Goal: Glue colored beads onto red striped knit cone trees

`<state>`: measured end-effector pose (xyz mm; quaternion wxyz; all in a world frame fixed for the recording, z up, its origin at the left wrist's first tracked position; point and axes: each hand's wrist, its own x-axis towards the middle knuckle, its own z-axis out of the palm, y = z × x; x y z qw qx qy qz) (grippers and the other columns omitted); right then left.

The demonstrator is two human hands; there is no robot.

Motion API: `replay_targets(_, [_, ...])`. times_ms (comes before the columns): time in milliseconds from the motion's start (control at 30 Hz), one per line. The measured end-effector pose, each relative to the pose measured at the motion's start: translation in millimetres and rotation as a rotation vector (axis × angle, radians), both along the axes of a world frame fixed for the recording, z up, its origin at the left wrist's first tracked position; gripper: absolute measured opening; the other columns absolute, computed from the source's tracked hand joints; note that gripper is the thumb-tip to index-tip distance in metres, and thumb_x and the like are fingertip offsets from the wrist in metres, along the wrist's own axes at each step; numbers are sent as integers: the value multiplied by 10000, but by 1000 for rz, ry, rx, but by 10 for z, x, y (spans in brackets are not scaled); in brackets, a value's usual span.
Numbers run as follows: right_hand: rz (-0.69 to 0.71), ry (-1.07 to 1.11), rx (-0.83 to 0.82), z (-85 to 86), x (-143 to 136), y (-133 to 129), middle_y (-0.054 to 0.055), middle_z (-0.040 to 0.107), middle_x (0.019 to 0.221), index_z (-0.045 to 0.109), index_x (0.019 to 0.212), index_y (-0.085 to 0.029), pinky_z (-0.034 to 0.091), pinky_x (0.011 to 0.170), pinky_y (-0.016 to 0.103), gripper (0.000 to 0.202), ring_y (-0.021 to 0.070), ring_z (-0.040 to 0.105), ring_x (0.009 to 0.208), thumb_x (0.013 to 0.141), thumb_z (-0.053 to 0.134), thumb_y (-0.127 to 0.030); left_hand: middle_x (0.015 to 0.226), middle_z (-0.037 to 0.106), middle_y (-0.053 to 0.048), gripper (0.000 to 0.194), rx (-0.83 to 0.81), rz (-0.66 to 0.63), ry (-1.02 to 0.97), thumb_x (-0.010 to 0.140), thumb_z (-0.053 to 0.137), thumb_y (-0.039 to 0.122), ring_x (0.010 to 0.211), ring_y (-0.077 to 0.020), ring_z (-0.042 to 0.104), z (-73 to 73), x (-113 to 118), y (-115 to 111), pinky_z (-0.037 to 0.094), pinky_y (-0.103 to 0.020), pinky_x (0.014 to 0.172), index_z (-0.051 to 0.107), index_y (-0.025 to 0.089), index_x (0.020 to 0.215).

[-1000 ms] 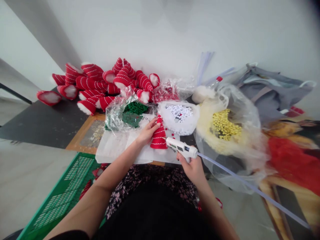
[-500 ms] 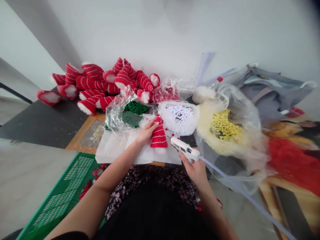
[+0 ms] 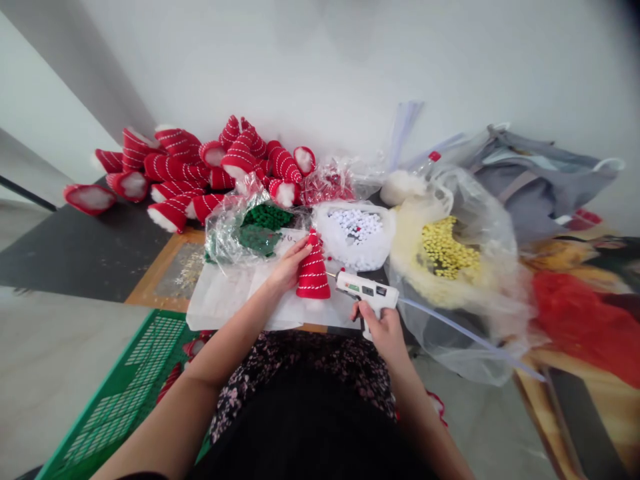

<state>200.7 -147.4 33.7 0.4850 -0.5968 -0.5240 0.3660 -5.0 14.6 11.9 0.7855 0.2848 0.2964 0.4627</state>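
My left hand [image 3: 289, 265] is closed on the upper left side of a red fabric cone [image 3: 314, 273] wound with white dashed lines, white stuffing at its base. My right hand [image 3: 383, 325] grips a white glue gun [image 3: 367, 290] by its handle. The gun's nozzle points left, close to the cone's right side; whether it touches I cannot tell. A long translucent glue stick trails from the gun's rear. Under the cone lie white paper sheets [image 3: 220, 300]. Bags of green pompoms [image 3: 267, 217], white pompoms [image 3: 363, 227] and yellow pompoms [image 3: 450, 253] stand around it.
Many similar red cones [image 3: 175, 167] are piled at the back left of the dark table [image 3: 45, 247]. A green plastic basket [image 3: 115, 393] sits below at left. Spare glue sticks [image 3: 404, 133] lean against the wall. A grey bag [image 3: 535, 180] and red fabric [image 3: 585, 327] are at right.
The glue gun has turned more level, its nozzle coming nearer the cone's side. The trailing glue stick has swung up with it. My left hand keeps its hold; the view shifted slightly.
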Motion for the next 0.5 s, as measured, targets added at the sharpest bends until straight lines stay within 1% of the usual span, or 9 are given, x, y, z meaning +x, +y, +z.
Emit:
replay_targets(100, [7,11,-11,-17,2,-6,73,740,696,698,655,-226,570,784,364,533,235,683,710,987,608,-634,956,776,-73,510,0,-3,-2,833,873,288,885,-234,755,-5,2,2,598,-368,878,732,179,1311])
replay_targets(200, [1,-35,-5,-53,30,-24,87,756,736,704,678,-222,574,744,349,508,233,687,713,991,612,-612,947,771,-70,498,0,9,1,821,886,299,865,-226,750,-9,3,8,597,-355,847,733,175,1278])
replay_targets(367, [-151,-242,101,-71,70,-94,113,776,905,742,897,-207,584,701,333,363,238,707,771,987,664,-550,968,769,-53,531,26,42,31,765,934,344,843,-196,728,-46,28,34,587,-327,817,730,192,1231])
replay_targets(433, [-130,-287,146,-39,48,-137,105,764,933,721,965,-205,583,677,313,318,233,721,789,1008,651,-512,963,762,-36,551,61,56,56,733,955,374,817,-183,710,-72,50,43,578,-318,792,728,209,1208])
replay_targets(500, [-74,-330,173,12,-2,-180,81,749,910,686,1015,-209,576,649,292,266,224,729,767,1019,652,-473,962,755,-24,571,108,61,81,715,963,403,792,-174,695,-94,74,48,570,-312,770,722,222,1200])
